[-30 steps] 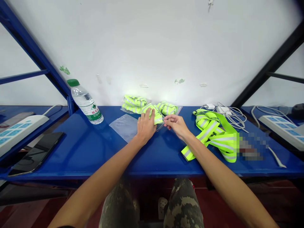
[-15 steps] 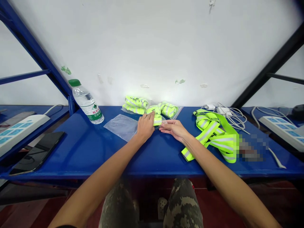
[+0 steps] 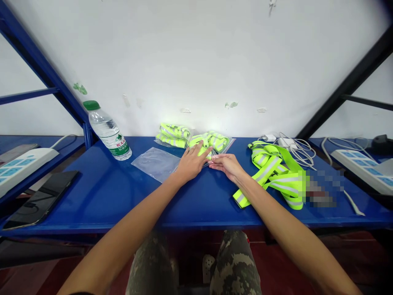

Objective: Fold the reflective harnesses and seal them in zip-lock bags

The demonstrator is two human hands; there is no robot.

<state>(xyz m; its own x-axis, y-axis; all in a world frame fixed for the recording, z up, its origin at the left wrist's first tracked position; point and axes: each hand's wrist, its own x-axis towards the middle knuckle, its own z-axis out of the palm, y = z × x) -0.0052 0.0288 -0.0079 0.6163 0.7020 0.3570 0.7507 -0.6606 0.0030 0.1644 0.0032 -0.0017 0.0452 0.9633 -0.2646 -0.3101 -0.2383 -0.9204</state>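
Note:
My left hand (image 3: 191, 163) lies with its fingers stretched over a coiled neon-yellow reflective strap (image 3: 201, 141) in a clear plastic bag, pressing on it. Beside it, my right hand (image 3: 226, 164) is closed in a pinch on the near right end of that bag, its thumb and fingertips together. The bag's edge is mostly hidden by my fingers. Touching on either side behind are two more bagged neon straps, one packet (image 3: 173, 135) to the left and another (image 3: 218, 140) to the right. A flat clear plastic bag (image 3: 155, 163) lies left of my left hand, partly under my wrist.
Loose neon reflective straps (image 3: 276, 172) pile up by my right forearm. White chargers and cables (image 3: 288, 143) lie behind them. A water bottle (image 3: 107, 131) stands at the left, a black phone (image 3: 43, 198) near the left front. Power strips (image 3: 26, 166) flank the blue table (image 3: 196, 205).
The fingers of my left hand have spread out and slid right over the bagged strap. My right hand keeps its pinch close by. The view has shifted slightly.

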